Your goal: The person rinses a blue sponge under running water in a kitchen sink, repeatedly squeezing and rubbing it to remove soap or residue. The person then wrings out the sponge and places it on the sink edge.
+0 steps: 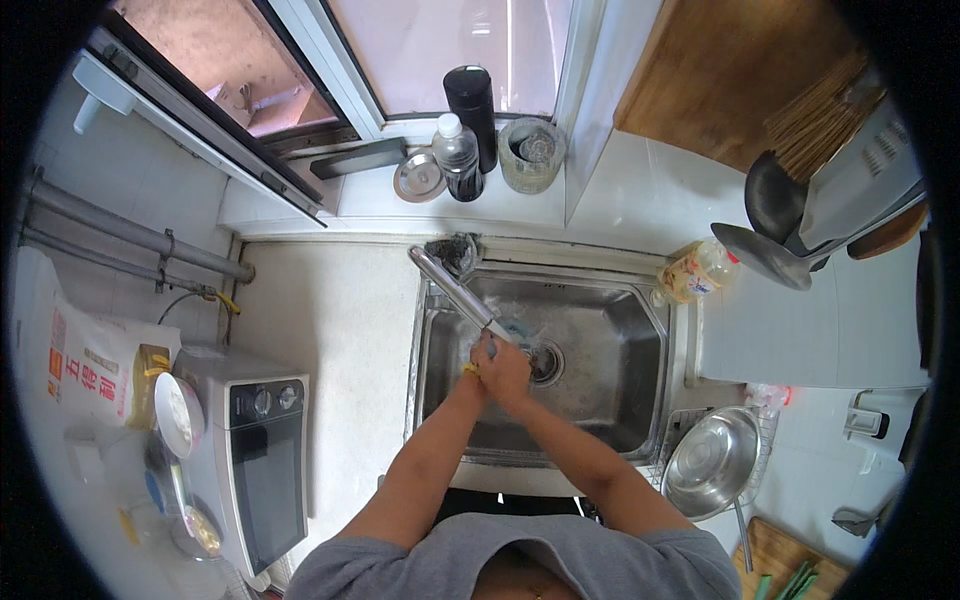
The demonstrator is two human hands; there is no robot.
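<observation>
My left hand [478, 355] and my right hand [508, 377] are pressed together over the stainless-steel sink [600, 397]. They meet just below the spout end of the chrome faucet [456, 291]. My right hand covers much of the left, so I cannot tell if either grips anything. A small grey-blue patch shows between the fingers, too little of it to name. Around my left wrist is a yellow band [470, 368]. The round drain [547, 363] lies right of my hands, and a blurred bluish patch shows just beyond them.
Left of the sink is a microwave oven [266, 465] with a bowl [178, 415] on top. A dish-soap bottle [686, 274] stands at the sink's right rear corner. A steel basin [712, 463] leans in a wire rack. Bottles and a glass jar [531, 157] line the windowsill.
</observation>
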